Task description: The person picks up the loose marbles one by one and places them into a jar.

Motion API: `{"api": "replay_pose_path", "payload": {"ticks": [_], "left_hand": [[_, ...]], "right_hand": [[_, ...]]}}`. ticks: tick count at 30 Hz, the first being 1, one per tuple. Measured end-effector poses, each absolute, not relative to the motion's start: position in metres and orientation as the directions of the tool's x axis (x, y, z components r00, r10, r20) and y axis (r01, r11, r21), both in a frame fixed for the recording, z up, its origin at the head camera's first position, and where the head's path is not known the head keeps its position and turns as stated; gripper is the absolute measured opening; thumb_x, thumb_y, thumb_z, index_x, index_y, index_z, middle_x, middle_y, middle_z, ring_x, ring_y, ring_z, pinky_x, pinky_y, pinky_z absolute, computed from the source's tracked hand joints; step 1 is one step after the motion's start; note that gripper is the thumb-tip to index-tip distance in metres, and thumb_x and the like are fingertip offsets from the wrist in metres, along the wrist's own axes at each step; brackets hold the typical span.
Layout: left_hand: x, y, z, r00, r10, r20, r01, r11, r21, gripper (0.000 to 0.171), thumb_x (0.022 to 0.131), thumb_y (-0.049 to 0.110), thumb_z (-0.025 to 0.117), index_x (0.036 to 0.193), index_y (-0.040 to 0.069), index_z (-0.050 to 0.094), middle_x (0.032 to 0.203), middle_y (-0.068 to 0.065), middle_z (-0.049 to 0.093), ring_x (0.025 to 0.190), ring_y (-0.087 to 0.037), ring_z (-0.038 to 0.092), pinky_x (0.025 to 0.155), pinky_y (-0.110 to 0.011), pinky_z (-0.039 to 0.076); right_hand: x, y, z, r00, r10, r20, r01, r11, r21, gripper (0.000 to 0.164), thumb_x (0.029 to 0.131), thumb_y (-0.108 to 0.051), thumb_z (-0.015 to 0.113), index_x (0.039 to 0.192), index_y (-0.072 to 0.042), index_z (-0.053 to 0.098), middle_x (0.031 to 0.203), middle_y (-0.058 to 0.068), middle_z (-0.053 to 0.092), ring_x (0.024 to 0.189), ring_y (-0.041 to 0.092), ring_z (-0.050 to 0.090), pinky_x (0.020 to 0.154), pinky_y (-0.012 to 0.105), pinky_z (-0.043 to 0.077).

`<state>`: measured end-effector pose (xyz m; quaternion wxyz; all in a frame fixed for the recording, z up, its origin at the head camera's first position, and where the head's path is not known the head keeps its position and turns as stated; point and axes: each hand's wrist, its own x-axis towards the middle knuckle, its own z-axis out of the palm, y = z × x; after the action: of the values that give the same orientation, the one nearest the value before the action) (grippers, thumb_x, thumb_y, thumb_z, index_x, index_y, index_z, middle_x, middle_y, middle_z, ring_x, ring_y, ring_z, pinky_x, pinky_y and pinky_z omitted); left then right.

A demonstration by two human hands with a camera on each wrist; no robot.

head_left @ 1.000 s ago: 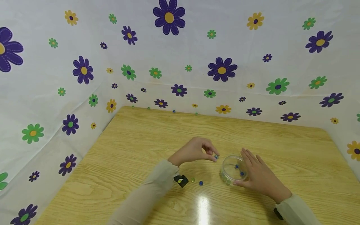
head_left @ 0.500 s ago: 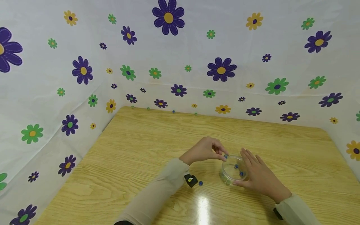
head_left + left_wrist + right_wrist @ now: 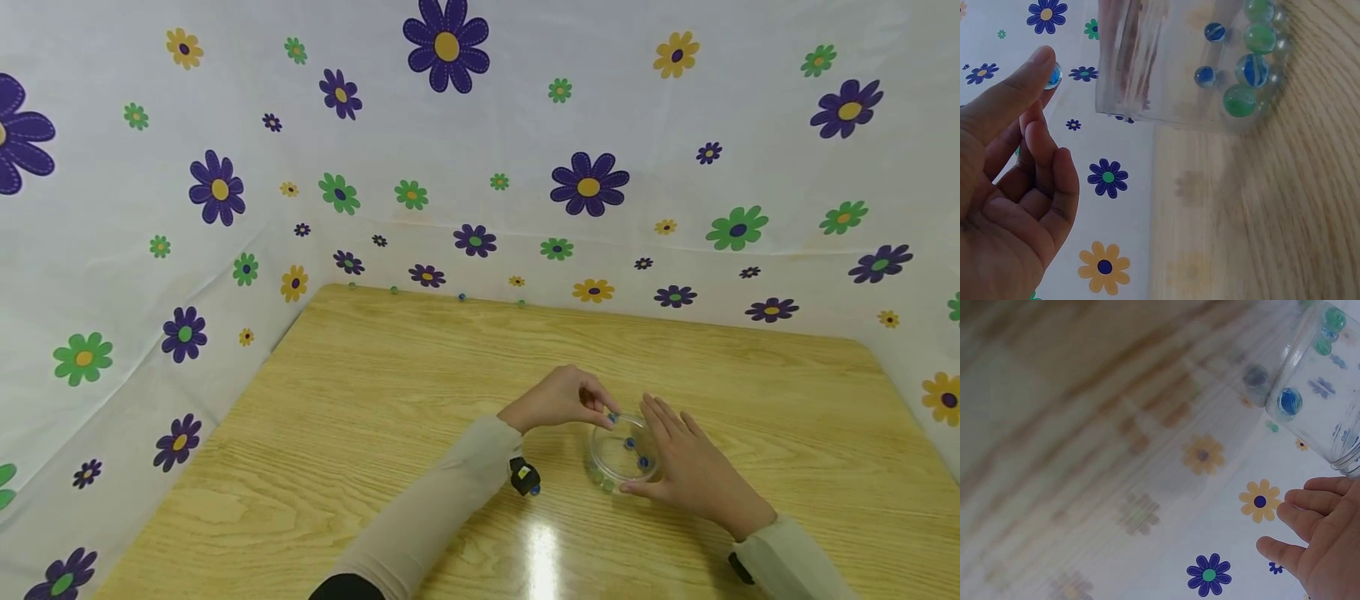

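Observation:
In the head view my left hand (image 3: pixel 562 398) pinches a blue marble (image 3: pixel 1054 76) between thumb and forefinger, at the left far side of the clear round jar's rim (image 3: pixel 594 454). The other left fingers curl loosely. My right hand (image 3: pixel 693 467) lies along the jar's right side, fingers fairly straight and thumb toward its front. Inside the jar are several marbles; the left wrist view shows a green marble (image 3: pixel 1239 100) and a blue-and-white marble (image 3: pixel 1252 70) among them. The jar stands upright on the table.
A blue marble (image 3: pixel 535 490) lies on the wooden table (image 3: pixel 360 417), partly behind the black wrist camera (image 3: pixel 524 476). Several marbles, among them a blue marble (image 3: pixel 462 297), sit along the back edge, against the flowered cloth (image 3: pixel 510 125).
My left hand has moved right with the pinched marble, from beside the jar to its rim. Its wrist now covers the green marble on the table. My right hand has stayed in place.

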<state>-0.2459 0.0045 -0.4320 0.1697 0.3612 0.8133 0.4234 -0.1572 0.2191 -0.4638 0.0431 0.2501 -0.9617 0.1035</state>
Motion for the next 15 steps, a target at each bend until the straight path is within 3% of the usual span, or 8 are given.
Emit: {"api": "replay_pose_path", "payload": {"ticks": [15], "left_hand": [[-0.2508,0.0117,-0.4393,-0.673,0.739,-0.009,0.422,0.394,0.817,0.016,0.078,0.014,0.076,0.092,0.007,0.075,0.077,-0.003,0.068,0.061,-0.001,0.054,0.06,-0.015,0.048]], "right_hand": [[-0.1574,0.2186,-0.4635,-0.872,-0.472,0.132,-0.488,0.858,-0.158,0.112,0.072,-0.071,0.062,0.141,0.011,0.029,0.149,0.027,0.03,0.135,0.042,0.032,0.102,0.064,0.031]]}}
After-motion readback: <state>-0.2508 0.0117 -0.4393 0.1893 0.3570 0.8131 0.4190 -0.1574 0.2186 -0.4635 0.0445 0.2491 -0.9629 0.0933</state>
